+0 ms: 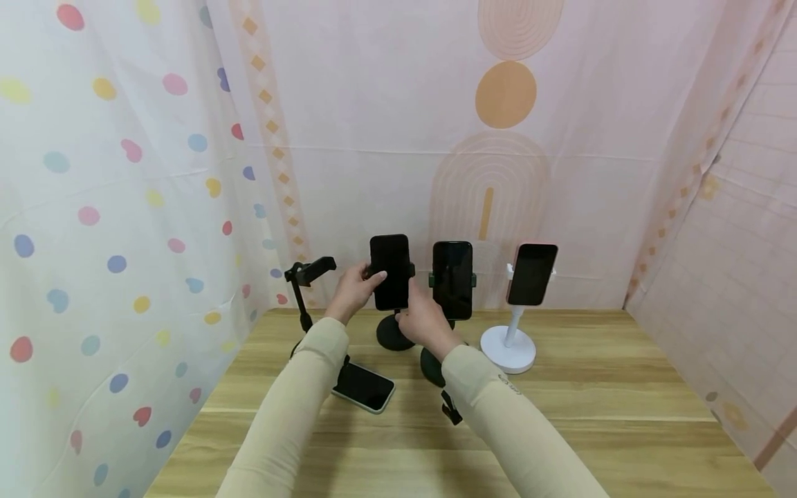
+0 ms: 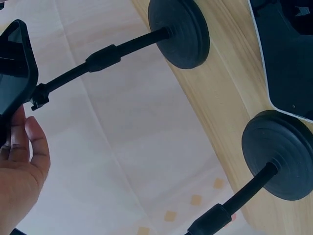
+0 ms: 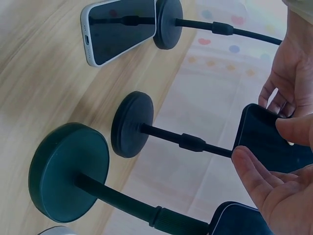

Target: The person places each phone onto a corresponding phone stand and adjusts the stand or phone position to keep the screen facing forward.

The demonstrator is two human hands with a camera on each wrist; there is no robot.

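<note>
In the head view my left hand [image 1: 356,290] grips a black smartphone [image 1: 389,257] at its left side, with the thumb on its screen. This smartphone stands upright at a black phone stand [image 1: 394,333]. At its lower right edge is my right hand [image 1: 429,322]; in the right wrist view those fingers [image 3: 252,171] are close to the phone's lower end, and whether they pinch it cannot be told. From the left wrist, my left fingers [image 2: 19,142] show partly behind the phone [image 2: 17,61].
Left stands a black phone stand [image 1: 300,290] with no phone in its clamp. A smartphone [image 1: 366,387] lies on the wooden table [image 1: 398,460]. A green stand [image 3: 68,171] holds a smartphone [image 1: 452,280]; a white stand [image 1: 507,349] holds another [image 1: 533,274]. A small black object [image 1: 451,408] lies near the right sleeve.
</note>
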